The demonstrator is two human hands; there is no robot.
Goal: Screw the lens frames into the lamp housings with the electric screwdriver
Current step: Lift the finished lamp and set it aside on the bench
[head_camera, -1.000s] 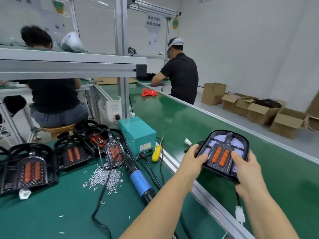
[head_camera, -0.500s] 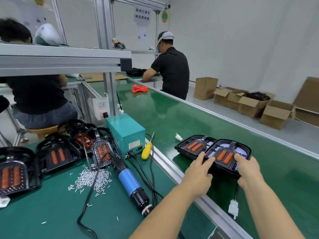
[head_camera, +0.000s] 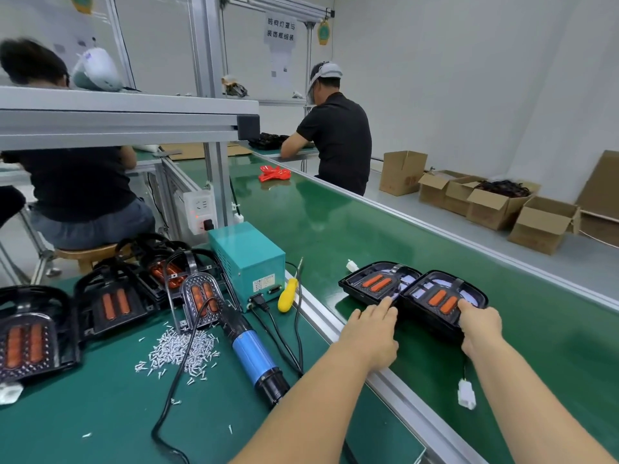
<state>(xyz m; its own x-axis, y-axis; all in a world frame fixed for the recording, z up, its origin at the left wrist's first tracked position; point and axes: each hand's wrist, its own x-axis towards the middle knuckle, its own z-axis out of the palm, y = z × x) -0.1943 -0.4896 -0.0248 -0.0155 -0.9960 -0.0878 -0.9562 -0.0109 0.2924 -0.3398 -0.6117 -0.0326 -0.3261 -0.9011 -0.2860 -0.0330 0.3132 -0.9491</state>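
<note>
Two finished lamp housings sit side by side on the green conveyor belt (head_camera: 335, 236), touching each other. Our hands are on the nearer lamp housing (head_camera: 442, 304). Our left hand (head_camera: 370, 333) lies palm down with its fingers stretched forward and nearly straight; the fingertips (head_camera: 385, 301) touch the left edge of that housing, right where it meets the farther lamp housing (head_camera: 380, 284). We cannot tell whether they also press on the farther one. Our right hand (head_camera: 479, 324) holds the right front corner of the nearer housing, thumb on top beside the orange lenses and the other fingers curled under the rim, mostly hidden from us. A thin wire runs from this housing to a white connector (head_camera: 466, 396) hanging by our right forearm.

On the bench to our left, the electric screwdriver (head_camera: 251, 353) lies untouched, its blue grip pointing toward us, with its black cable (head_camera: 174, 373) looping across a heap of small screws (head_camera: 181, 349). Just behind it stands a loose lens frame (head_camera: 201, 301), tilted up, and beyond that a row of unfinished housings (head_camera: 110, 306) lines the bench. A teal power box (head_camera: 248, 259) stands near the belt rail, with a yellow-handled screwdriver (head_camera: 288, 298) lying beside it.
</note>
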